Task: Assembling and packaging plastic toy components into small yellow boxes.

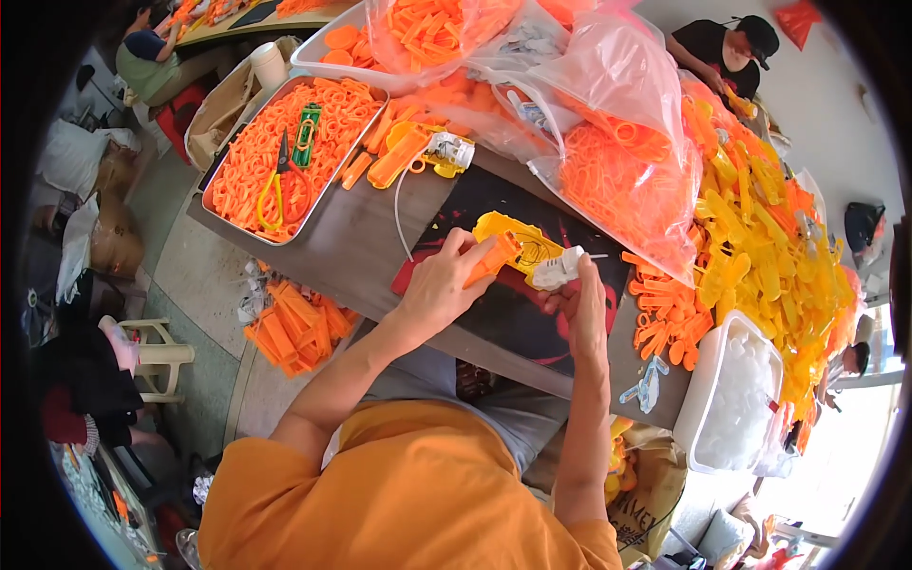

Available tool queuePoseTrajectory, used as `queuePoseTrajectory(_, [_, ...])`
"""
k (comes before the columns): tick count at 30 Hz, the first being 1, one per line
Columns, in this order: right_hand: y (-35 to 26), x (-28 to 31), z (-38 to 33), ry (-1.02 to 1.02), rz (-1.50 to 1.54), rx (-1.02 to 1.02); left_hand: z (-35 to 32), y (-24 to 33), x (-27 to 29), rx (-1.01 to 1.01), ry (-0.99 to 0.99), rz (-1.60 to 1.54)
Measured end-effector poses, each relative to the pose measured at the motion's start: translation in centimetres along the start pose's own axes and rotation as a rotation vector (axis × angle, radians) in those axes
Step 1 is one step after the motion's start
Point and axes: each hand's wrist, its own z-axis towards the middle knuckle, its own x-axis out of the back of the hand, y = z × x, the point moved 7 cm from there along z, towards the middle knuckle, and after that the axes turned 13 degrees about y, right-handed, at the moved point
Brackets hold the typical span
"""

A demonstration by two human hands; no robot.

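Note:
Over the black-and-red mat [484,204], my left hand [435,290] is closed on an orange plastic part [496,256]. My right hand [581,309] grips a white cylindrical unit [559,270] with a thin shaft pointing right. Between the two lies a yellow plastic shell [518,236] with dark wires inside; I cannot tell which hand supports it. Just beyond my left hand, on the table, another orange part [399,157] rests beside a yellow piece holding a white unit [448,150]. A pale tube [399,214] curves down from there.
A metal tray [313,220] of orange rings holds cutters [283,185] with red and yellow handles. Clear bags [617,180] of orange parts stand behind, yellow parts [760,237] heap at right, and a white tub [698,446] holds clear pieces. Co-workers [727,57] sit farther back.

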Motion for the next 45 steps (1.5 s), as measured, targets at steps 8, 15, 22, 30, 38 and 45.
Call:
queuePoseTrajectory(8, [-5.1,-1.5,-2.2,0.492,-0.902,0.940,-0.2,1.5,-0.1,-0.143,0.240,0.136])
queuePoseTrajectory(15, [-5.3,-4.9,-2.5,0.250,-1.085,1.217,-0.6,1.1,-0.8,-0.103,0.341,0.043])
queuePoseTrajectory(22, [-5.4,-0.8,0.1,0.370,-0.759,0.748,-0.7,0.5,-0.8,0.069,0.332,-0.262])
queuePoseTrajectory(30, [-5.8,-1.6,-1.4,0.410,-1.149,0.878,-0.9,1.8,-0.9,-0.094,0.354,0.064])
queuePoseTrajectory(38, [-5.1,-4.6,-1.3,0.042,-0.993,1.082,-1.3,1.7,-1.3,-0.063,0.338,-0.009])
queuePoseTrajectory(45, [-2.4,-3.6,2.8,-0.046,-0.865,0.646,-1.5,1.0,-1.5,-0.063,0.327,-0.104])
